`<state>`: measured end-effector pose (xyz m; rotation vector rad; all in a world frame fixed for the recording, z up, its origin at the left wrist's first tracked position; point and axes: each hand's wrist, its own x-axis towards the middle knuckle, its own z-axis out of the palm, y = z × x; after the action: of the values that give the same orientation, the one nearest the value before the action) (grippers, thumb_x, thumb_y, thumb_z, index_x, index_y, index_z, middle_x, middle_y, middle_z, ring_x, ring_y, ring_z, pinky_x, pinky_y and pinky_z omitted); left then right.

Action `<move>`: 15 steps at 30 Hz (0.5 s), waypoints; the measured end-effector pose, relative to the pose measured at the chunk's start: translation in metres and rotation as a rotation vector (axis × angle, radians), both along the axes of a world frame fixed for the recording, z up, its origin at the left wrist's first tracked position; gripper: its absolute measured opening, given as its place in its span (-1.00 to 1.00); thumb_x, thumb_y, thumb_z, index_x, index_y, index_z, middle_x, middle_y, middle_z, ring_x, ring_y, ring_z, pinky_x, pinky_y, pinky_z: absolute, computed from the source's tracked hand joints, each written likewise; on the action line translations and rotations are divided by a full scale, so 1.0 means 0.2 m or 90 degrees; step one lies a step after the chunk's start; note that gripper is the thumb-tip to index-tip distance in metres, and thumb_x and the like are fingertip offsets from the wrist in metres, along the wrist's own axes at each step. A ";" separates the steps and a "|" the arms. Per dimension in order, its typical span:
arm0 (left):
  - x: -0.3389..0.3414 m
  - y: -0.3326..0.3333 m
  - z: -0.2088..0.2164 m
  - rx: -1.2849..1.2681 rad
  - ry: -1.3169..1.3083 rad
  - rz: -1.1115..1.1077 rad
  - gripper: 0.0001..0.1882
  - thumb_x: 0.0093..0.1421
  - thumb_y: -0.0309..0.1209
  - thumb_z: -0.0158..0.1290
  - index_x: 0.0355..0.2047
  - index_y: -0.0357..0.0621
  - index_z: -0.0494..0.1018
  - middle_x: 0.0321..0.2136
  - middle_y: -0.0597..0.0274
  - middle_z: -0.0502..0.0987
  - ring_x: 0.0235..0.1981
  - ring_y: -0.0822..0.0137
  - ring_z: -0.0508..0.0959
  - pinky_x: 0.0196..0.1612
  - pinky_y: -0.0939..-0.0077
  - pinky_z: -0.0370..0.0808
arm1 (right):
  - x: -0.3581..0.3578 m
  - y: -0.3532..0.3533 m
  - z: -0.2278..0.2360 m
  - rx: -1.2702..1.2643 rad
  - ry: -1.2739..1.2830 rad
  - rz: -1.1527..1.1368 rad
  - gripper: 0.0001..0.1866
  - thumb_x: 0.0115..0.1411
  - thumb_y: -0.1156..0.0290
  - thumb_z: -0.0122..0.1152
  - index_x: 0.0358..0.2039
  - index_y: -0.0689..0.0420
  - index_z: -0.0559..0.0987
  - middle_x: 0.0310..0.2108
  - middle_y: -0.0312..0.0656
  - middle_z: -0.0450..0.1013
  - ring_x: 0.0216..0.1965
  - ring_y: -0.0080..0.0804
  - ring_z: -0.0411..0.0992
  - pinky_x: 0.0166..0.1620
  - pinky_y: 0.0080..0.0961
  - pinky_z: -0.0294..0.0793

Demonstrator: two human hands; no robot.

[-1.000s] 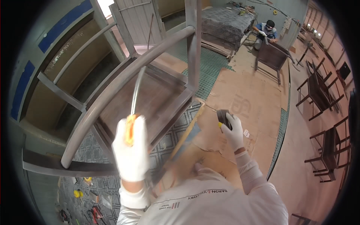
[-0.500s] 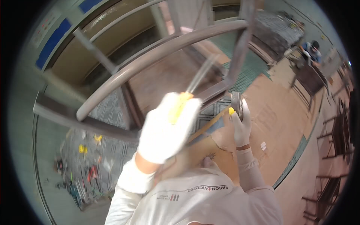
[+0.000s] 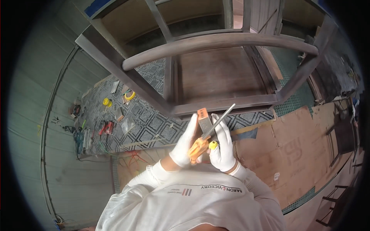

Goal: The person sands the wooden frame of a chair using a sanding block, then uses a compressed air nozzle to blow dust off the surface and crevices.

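In front of my chest, both white-gloved hands are close together. My left hand [image 3: 185, 145] is closed on an orange-handled tool [image 3: 198, 149] with a straight metal shaft slanting up to the right; its exact kind is unclear. A dark grey sanding block [image 3: 206, 125] with an orange end stands between the hands, behind the shaft. My right hand [image 3: 223, 150] grips the block's lower part, its fingers pointing upward. By the right thumb sits a small yellow piece [image 3: 213, 145], partly hidden. Beyond the hands stands a brown wooden chair frame [image 3: 223, 44] with a curved rail.
Patterned grey carpet [image 3: 154, 129] covers the surface beneath the frame. On its left lie yellow tape rolls [image 3: 129, 95], a red tool [image 3: 106, 127] and a teal power tool [image 3: 78, 139]. Cardboard [image 3: 285, 154] spreads over the floor at right, with dark furniture [image 3: 343, 134] beyond.
My left hand has come down and in, bringing the orange-handled tool beside the block. My right hand has moved left with the block. The view has turned, shifting the frame rightward.
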<state>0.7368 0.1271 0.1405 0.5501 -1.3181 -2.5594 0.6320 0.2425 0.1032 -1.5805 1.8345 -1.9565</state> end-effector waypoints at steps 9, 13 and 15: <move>-0.04 0.09 0.16 -0.221 0.054 0.313 -0.63 0.29 -0.43 0.06 0.05 -0.15 0.21 -0.16 0.17 0.42 -0.21 0.47 0.45 -0.15 0.53 0.47 | 0.07 0.00 -0.03 -0.106 -0.132 0.104 -0.05 0.23 -0.07 0.17 0.32 0.41 0.04 0.14 0.08 0.15 0.18 -0.02 0.24 0.21 -0.15 0.25; -0.16 0.16 0.22 -0.213 0.180 0.392 -0.55 0.29 -0.51 0.00 0.14 -0.18 0.13 -0.01 0.10 0.39 -0.24 0.47 0.45 -0.15 0.55 0.48 | 0.16 -0.03 0.03 -0.049 -0.122 0.185 -0.02 0.07 -0.24 0.28 0.20 0.32 0.21 0.06 0.11 0.25 0.06 0.07 0.28 0.10 -0.11 0.25; -0.17 0.17 0.29 -0.110 0.203 0.349 -0.57 0.32 -0.44 0.00 0.14 -0.19 0.14 0.03 0.08 0.39 -0.21 0.45 0.47 -0.13 0.52 0.50 | 0.14 -0.04 0.06 -0.068 -0.138 0.166 -0.10 0.13 -0.21 0.23 0.19 0.30 0.25 0.04 0.11 0.27 0.02 0.07 0.29 0.07 -0.11 0.26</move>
<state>0.7021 0.1610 0.1993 0.3819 -1.0792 -1.9690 0.6607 0.2339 0.1159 -1.4775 1.3916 -2.0392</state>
